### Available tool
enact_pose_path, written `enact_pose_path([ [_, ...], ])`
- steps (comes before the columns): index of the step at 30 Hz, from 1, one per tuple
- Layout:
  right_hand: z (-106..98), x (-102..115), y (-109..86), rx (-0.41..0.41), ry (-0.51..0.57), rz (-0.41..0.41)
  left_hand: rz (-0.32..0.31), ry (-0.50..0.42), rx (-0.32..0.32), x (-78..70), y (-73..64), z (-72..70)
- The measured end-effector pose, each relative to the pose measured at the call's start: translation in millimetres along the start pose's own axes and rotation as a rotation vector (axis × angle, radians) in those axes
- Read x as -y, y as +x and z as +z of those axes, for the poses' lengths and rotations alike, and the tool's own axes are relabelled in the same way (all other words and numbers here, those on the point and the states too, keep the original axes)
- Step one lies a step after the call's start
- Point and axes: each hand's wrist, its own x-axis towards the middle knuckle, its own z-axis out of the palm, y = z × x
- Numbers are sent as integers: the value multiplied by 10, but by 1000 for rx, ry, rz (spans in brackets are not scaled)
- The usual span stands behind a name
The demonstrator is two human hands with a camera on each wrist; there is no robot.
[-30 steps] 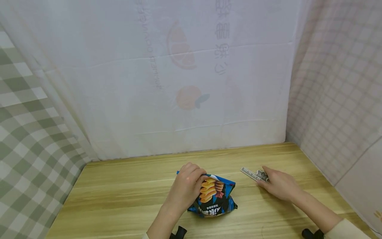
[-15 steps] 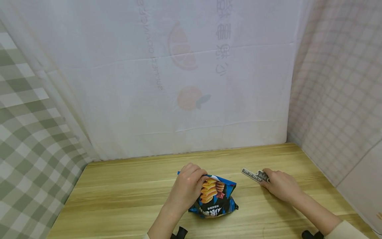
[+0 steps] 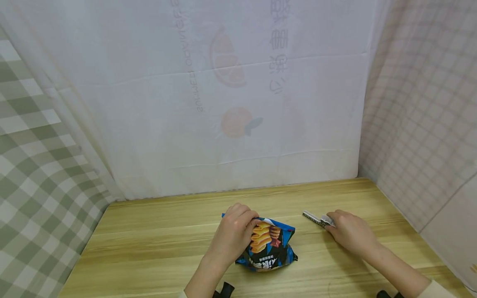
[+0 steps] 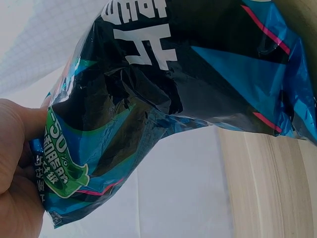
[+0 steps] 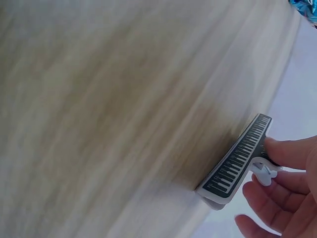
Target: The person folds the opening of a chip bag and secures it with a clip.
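Note:
A blue and black chip bag (image 3: 266, 244) with pictures of wavy chips sits at the middle of the table. My left hand (image 3: 235, 227) grips its folded top edge; in the left wrist view the thumb and fingers pinch one end of the bag (image 4: 148, 99). Off to the right, my right hand (image 3: 350, 229) pinches a white clip with a piano-key pattern (image 3: 314, 219) by its handle. The right wrist view shows the thumb on one side of the clip (image 5: 237, 163) and fingers on the other, its long bar pointing away from the palm.
The wooden table (image 3: 149, 248) ends at a white printed cloth (image 3: 167, 124) behind. Checked cloths hang at the left (image 3: 37, 186) and right. Dark camera mounts (image 3: 225, 289) show by both wrists.
My right hand has turned the clip, so its patterned face, flat to the head camera before, now shows edge-on. The left hand and the chip bag have stayed put.

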Motion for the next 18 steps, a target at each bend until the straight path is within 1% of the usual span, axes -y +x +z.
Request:
enact_pose_path([
  [2, -8, 7, -10, 8, 40, 19, -3, -2, 6, -1, 0, -2],
  [5, -17, 3, -28, -2, 113, 37, -5, -1, 15, -1, -2, -6],
  [9, -38, -11, -65, -51, 172, 35, -3, 4, 17, -2, 1, -7],
  [12, -61, -1, -102, -111, 191, 29, 0, 3, 13, -2, 3, -5],
  [18, -110, 49, -172, -263, 253, 12, 7, 6, 16, -6, 2, -9],
])
